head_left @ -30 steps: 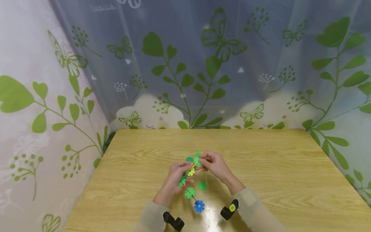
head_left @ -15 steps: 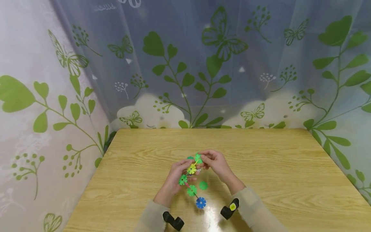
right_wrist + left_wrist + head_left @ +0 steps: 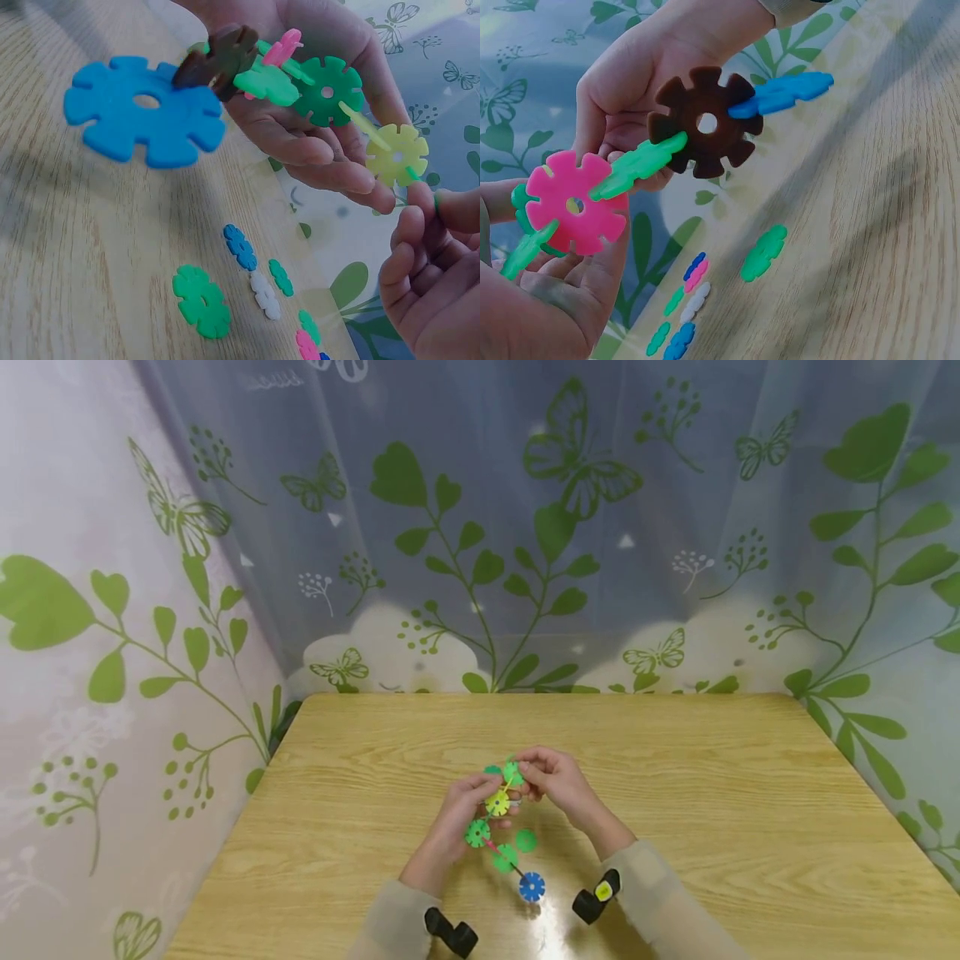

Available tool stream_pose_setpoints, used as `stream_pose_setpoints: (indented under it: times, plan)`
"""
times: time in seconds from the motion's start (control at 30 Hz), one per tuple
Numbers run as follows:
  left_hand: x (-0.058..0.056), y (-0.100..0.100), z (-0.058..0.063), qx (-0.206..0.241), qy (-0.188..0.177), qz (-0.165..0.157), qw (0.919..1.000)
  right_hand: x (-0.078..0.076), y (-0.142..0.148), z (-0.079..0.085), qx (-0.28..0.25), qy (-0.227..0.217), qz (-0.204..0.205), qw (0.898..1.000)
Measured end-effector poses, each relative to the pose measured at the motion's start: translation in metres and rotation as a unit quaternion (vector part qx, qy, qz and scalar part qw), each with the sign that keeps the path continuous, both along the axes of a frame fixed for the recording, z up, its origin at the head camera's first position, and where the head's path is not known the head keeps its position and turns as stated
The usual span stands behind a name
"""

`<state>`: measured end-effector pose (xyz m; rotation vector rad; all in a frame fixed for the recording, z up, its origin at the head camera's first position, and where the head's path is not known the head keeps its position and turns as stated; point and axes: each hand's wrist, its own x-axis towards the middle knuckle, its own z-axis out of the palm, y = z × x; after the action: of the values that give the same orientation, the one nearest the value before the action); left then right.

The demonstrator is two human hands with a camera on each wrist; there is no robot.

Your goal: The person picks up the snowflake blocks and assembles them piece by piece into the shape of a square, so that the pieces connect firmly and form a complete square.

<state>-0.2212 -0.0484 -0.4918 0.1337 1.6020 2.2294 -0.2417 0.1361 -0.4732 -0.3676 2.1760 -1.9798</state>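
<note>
A chain of interlocking snowflake discs (image 3: 497, 803) runs between both hands above the table. My left hand (image 3: 452, 821) holds it near the yellow disc (image 3: 397, 154), with the fingers beneath. My right hand (image 3: 564, 787) pinches the light green disc (image 3: 513, 772) at the far end, its edge just showing between thumb and finger in the right wrist view. From the left hand the chain hangs toward the person through green discs, a pink disc (image 3: 577, 202) and a brown disc (image 3: 694, 135), ending in a blue disc (image 3: 142, 112).
Below the chain a loose green disc (image 3: 764, 253) lies on the wooden table (image 3: 675, 760). Beyond it are several more, including a white disc (image 3: 264, 295) and a blue disc (image 3: 239, 247), partly hidden by the hands in the head view. A printed curtain surrounds the table.
The chain's hanging end with the blue disc has swung slightly to the right. Both hands keep their hold and have moved very little.
</note>
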Motion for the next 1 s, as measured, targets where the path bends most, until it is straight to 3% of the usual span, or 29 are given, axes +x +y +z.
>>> stream_pose_setpoints:
  times: [0.37,0.63,1.0]
  plan:
    - [0.0,0.001,0.0,-0.056,0.019,-0.006,0.9982,-0.002,0.001,-0.008,-0.003,-0.01,0.03,0.999]
    - [0.001,0.003,-0.001,-0.039,0.039,-0.032,0.998,0.001,-0.001,-0.005,-0.004,-0.017,0.036,0.999]
    - [0.001,-0.003,-0.001,-0.02,0.02,-0.012,0.9995,0.0,0.005,-0.012,0.014,-0.014,0.02,1.0]
